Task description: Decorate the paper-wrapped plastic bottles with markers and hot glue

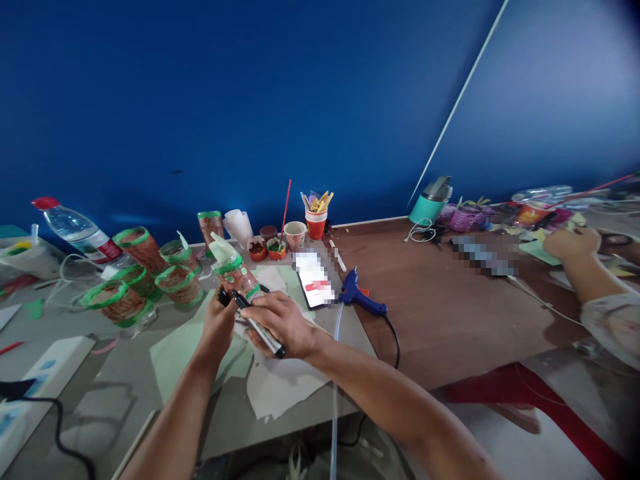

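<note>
A silver and black marker pen point(262, 332) is gripped in my right hand point(286, 321), its black tip end pointing up and left. My left hand point(218, 324) is closed around the lower side of a brown cup with a green rim point(241, 279). By my left thumb is a small black piece point(223, 296) that looks like the marker's cap. Pale green leaf-like pieces point(221, 249) stick up from the cup's top. Both hands are close together over pale green paper point(175, 353) and torn white paper point(287, 387).
Several brown and green cups point(120, 301) and a water bottle point(80, 230) stand left. Paint pots point(257, 249) line the wall. A phone point(313, 280) and blue glue gun point(361, 295) lie right. A power strip point(45, 387) is near left. Another person's hand point(573, 245) works far right.
</note>
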The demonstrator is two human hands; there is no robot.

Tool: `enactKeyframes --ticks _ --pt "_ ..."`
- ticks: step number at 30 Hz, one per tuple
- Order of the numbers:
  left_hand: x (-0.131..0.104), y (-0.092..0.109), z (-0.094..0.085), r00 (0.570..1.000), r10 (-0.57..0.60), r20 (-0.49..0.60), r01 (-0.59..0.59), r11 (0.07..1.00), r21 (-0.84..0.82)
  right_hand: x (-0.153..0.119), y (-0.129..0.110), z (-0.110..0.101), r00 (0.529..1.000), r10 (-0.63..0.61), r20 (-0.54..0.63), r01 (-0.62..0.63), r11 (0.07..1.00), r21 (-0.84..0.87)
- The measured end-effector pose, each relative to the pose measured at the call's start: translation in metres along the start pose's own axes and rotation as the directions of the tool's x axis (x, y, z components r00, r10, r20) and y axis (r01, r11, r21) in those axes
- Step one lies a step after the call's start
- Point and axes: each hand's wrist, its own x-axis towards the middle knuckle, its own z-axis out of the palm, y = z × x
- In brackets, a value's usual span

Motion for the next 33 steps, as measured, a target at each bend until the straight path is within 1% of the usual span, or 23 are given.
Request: enactKeyframes --ticks 3,7,13,19,26,29,31,33 --pt "0.001 -0.003 -0.001 1.0 0.0 -0.012 0.0 1.0 0.008 0.0 0.001 -0.001 0.998 0.028 0.057 -0.027 0.999 -0.02" --pt "0.002 -0.005 -0.002 1.0 0.0 -0.006 0.0 1.0 0.013 0.0 0.0 -0.002 0.997 0.04 0.069 -0.038 0.999 -0.036" --pt "-0.001 0.001 0.001 1.0 -0.009 -0.012 0.01 0.999 0.049 0.001 -0.002 -0.003 0.997 0.069 0.046 -0.068 0.997 -0.038" --pt "-0.005 0.01 0.004 1.0 -0.002 0.005 0.002 0.998 0.061 0.001 -0.003 -0.003 0.999 0.023 -0.046 -0.024 1.0 -0.016" --pt "-0.004 0.007 0.002 1.0 0.013 -0.001 -0.012 1.0 0.025 0.0 -0.001 -0.003 0.998 0.049 -0.046 -0.049 0.999 0.007" --pt "-0.003 0.005 0.004 1.0 -0.007 0.004 0.007 1.0 0.006 0.001 -0.001 -0.006 0.989 0.109 -0.099 -0.103 0.993 0.063" --pt "-0.003 0.003 0.005 1.0 -0.015 0.024 0.016 0.999 -0.028 0.002 -0.001 -0.008 0.973 0.186 -0.134 -0.172 0.979 0.112" --pt "-0.003 0.001 0.005 0.997 -0.022 0.07 0.024 0.999 -0.027 0.002 -0.001 -0.009 0.962 0.222 -0.162 -0.198 0.969 0.148"
